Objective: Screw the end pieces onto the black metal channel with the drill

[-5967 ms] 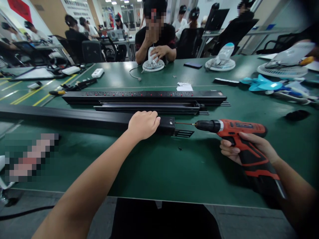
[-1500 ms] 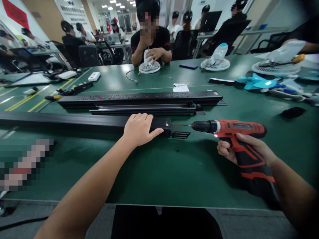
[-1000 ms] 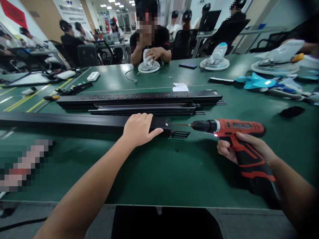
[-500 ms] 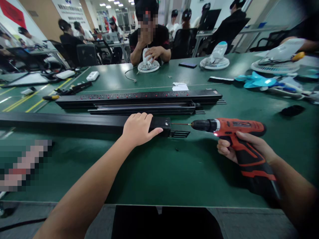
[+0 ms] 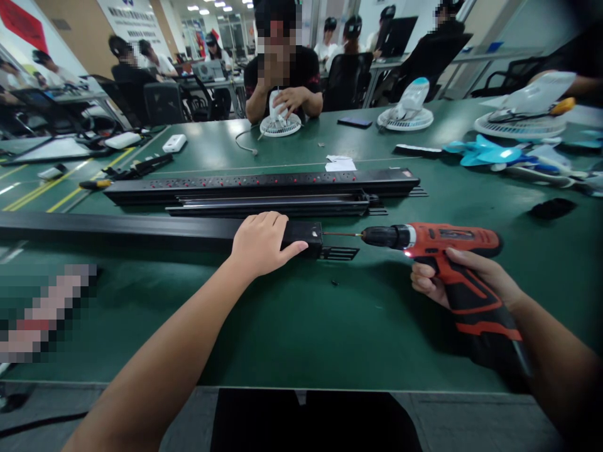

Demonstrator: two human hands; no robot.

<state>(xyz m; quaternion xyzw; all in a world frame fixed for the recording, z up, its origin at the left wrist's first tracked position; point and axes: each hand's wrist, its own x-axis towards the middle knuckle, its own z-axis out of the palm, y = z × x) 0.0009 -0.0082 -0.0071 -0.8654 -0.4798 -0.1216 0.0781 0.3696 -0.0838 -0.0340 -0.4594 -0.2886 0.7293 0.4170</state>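
Note:
My left hand is wrapped over the right end of a long black bar-shaped housing that lies across the table. My right hand grips a red and black cordless drill by its handle, its small light lit. The drill's long thin bit points left, its tip at the end face of the housing. Below the bit, a black slotted bracket sticks out from that end. A tiny dark piece, perhaps a screw, lies just in front.
Behind the housing lie a black power strip with red dots and a narrower black rail. Across the table a person works on a white fan part. Blue fan blades sit at the right, and a yellow-handled tool at the left.

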